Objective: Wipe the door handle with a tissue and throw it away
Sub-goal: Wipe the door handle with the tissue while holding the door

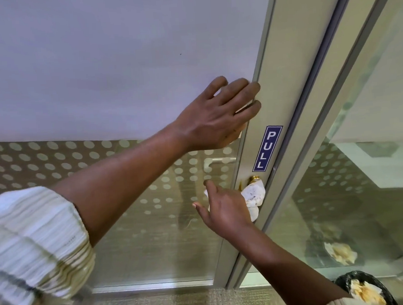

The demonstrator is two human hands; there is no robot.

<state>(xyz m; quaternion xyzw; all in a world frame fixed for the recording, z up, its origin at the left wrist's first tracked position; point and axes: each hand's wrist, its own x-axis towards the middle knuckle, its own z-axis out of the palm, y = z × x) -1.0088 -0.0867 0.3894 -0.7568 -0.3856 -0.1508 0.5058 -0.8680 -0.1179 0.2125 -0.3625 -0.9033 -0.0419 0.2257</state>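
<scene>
A brass door handle [254, 178] sits on the grey metal door frame [283, 81], just below a blue PULL sticker [267, 148]. A crumpled white tissue [254, 196] with brown stains is pressed over the handle by my right hand [225, 209], whose index finger and thumb stick out to the left. My left hand [219, 114] lies flat with fingers spread against the door's frosted glass and frame edge, above the sticker, holding nothing. Most of the handle is hidden under the tissue.
A black-lined bin [367, 290] with used stained tissues stands on the floor at the bottom right. Its reflection shows in the glass side panel [361, 166]. The door glass carries a dotted film [54, 161]. Carpet runs along the bottom.
</scene>
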